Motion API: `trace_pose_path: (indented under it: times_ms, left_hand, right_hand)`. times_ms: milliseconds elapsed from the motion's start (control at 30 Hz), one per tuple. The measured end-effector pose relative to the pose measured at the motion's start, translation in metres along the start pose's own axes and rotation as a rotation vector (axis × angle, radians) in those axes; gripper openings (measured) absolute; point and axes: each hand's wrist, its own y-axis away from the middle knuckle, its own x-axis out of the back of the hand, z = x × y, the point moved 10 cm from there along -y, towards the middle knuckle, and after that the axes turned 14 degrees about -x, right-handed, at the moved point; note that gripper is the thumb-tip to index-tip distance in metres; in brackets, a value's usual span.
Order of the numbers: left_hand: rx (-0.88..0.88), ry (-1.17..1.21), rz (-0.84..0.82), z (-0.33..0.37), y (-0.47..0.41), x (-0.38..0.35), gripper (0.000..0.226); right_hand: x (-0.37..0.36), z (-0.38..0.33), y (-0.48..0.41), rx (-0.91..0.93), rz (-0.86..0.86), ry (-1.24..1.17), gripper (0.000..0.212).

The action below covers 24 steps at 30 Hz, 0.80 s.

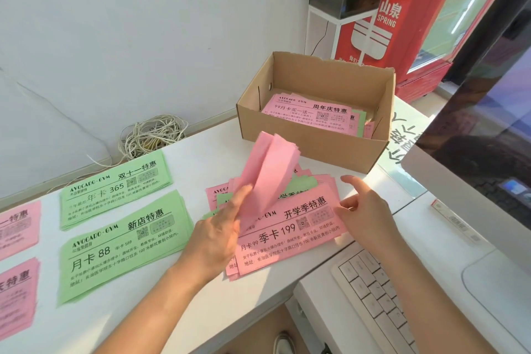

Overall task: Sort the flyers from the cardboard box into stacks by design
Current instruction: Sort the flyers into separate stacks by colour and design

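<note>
My left hand grips a bunch of pink flyers, lifted with their blank backs up above a mixed pile of pink and green flyers on the white table. My right hand rests with straight fingers on the right edge of that pile's top pink flyer. The cardboard box stands behind the pile, open, with pink and green flyers inside. Two green stacks lie to the left. Two pink stacks lie at the far left edge.
A white keyboard sits at the lower right, beside a large monitor. A tangle of pale cord lies by the wall behind the table. A red drinks fridge stands at the back right.
</note>
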Motion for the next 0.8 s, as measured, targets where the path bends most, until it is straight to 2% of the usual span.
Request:
trace_pose_path:
  times_ms: [100,233,300,367,400,433,467,533,633,667,767,800]
  left_hand:
    - [-0.072,0.008,0.009,0.007,0.002,0.001,0.094]
    - [-0.163,-0.085,-0.025,0.015,0.003,-0.001,0.095]
    - [-0.201,-0.165,-0.107,0.018,0.003,-0.01,0.086]
    - [-0.267,-0.209,-0.158,0.026,0.002,-0.012,0.055]
    - [-0.282,-0.262,-0.177,0.028,0.001,-0.014,0.052]
    - [-0.294,-0.317,-0.205,0.03,0.002,-0.018,0.062]
    - [-0.286,-0.349,-0.251,0.03,0.003,-0.025,0.072]
    - [-0.227,-0.342,-0.276,0.027,0.002,-0.025,0.073]
    - [-0.081,-0.173,-0.149,0.01,0.0,-0.013,0.065]
    - [-0.045,-0.112,-0.093,0.004,-0.001,-0.008,0.067]
    - [0.012,0.004,-0.028,-0.01,0.003,-0.005,0.082]
    - [0.02,0.002,-0.038,-0.012,0.004,-0.006,0.085]
  right_hand:
    - [0.0,0.003,0.0,-0.013,0.012,0.027,0.045]
    - [0.004,0.01,-0.006,-0.068,0.038,-0.028,0.021]
    - [0.006,0.01,-0.009,-0.076,0.037,-0.056,0.016]
    - [0.004,0.007,-0.011,-0.067,0.027,-0.038,0.014]
    - [0.003,0.005,-0.012,-0.063,0.025,-0.024,0.015]
    - [0.001,0.004,-0.013,-0.063,0.024,-0.012,0.018]
    - [0.0,0.003,-0.014,-0.071,0.021,-0.006,0.021]
    - [-0.002,0.002,-0.016,-0.084,0.033,0.015,0.032]
    - [0.001,-0.002,-0.013,-0.071,0.053,-0.02,0.048]
    - [-0.001,-0.002,-0.013,-0.061,0.015,-0.032,0.045]
    - [-0.008,0.002,-0.009,-0.058,-0.155,-0.048,0.011]
    - [-0.009,0.006,-0.009,-0.074,-0.185,-0.049,0.019]
